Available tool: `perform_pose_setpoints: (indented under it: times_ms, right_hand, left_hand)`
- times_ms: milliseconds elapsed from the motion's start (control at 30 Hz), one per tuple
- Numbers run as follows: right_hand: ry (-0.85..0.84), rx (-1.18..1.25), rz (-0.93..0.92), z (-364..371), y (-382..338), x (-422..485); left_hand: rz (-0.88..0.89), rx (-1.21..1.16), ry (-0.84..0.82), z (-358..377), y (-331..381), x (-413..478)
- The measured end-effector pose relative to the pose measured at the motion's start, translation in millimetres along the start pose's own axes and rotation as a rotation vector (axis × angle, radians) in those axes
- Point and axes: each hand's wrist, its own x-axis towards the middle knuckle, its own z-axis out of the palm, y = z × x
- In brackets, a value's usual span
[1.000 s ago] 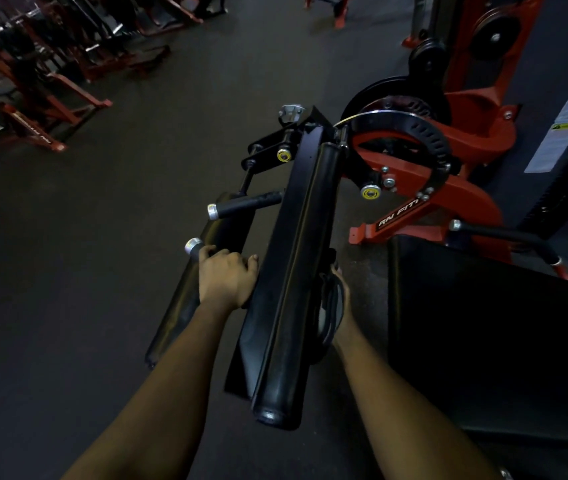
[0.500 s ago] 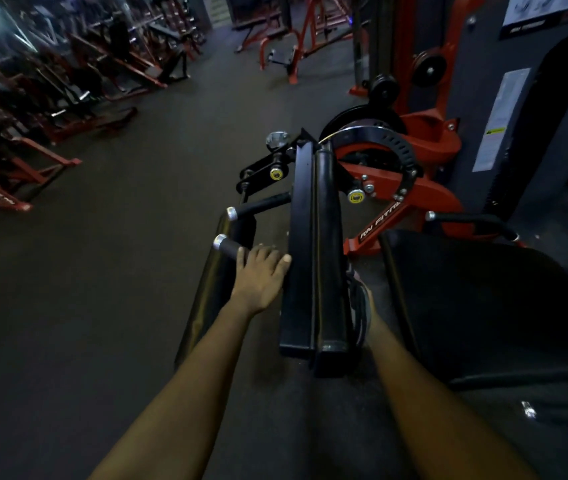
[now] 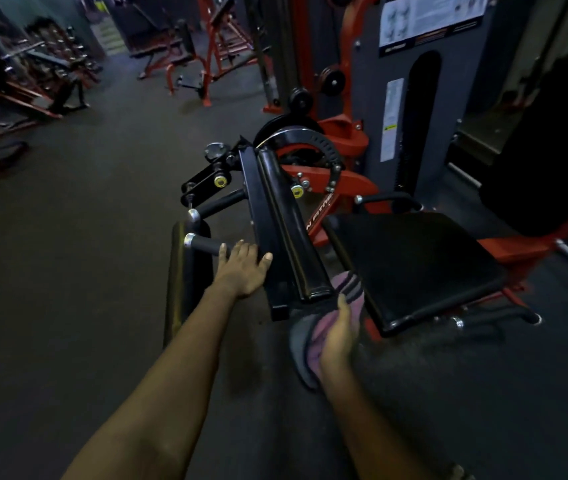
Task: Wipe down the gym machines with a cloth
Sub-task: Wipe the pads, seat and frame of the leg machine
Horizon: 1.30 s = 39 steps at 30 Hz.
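Dim gym floor (image 3: 68, 271); red frame (image 3: 351, 181) lettered "FIT"; right hand (image 3: 339, 336) grips cloth (image 3: 301, 344).

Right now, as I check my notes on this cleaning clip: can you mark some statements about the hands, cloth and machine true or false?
The right hand holds a pink and grey cloth. True.
The cloth lies spread on the black seat pad. False: it hangs from the hand at the near end of the padded roller.
The left hand rests with straight fingers beside the roller. True.
The machine frame is blue. False: it is red.
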Motion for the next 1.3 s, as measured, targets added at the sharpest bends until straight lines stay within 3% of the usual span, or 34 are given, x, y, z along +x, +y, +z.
perform_pose_setpoints:
  times_ms: [100,167,333,400,633,700,800,900,1000,1167,1233,1300]
  right_hand:
    - [0.098,-0.286,-0.246,20,8,-32]
    - [0.164,-0.271,-0.297,26,18,-37]
    - [0.197,0.094,-0.049,22,40,-22]
    - [0.211,0.116,-0.014,26,33,-21]
    - [0.265,-0.310,-0.418,51,15,-35]
    - [0.250,-0.233,-0.386,40,33,-33]
    - [0.256,-0.050,-0.136,27,51,-25]
    - [0.269,0.074,-0.025,29,46,-21]
    - [0.279,0.063,-0.160,44,27,-22]
    - [0.272,-0.173,-0.499,49,14,-30]
    - [0.255,-0.091,-0.475,44,24,-30]
    - [0.247,0.032,-0.318,34,38,-25]
  left_hand:
    - [0.059,-0.017,-0.061,-10,-16,13]
    - [0.078,-0.016,-0.073,-10,-17,17]
    - [0.085,0.014,-0.077,-11,-15,19]
    - [0.082,0.024,-0.076,-12,-14,18]
    - [0.087,0.021,-0.096,-14,-15,20]
    - [0.097,0.030,-0.091,-15,-14,20]
    - [0.090,0.012,-0.103,-15,-15,17]
    - [0.102,0.008,-0.089,-16,-13,16]
    - [0.085,0.005,-0.099,-16,-13,15]
    - [0.061,-0.002,-0.108,-16,-8,15]
    - [0.063,0.001,-0.110,-18,-5,16]
    - [0.040,-0.004,-0.118,-19,-4,15]
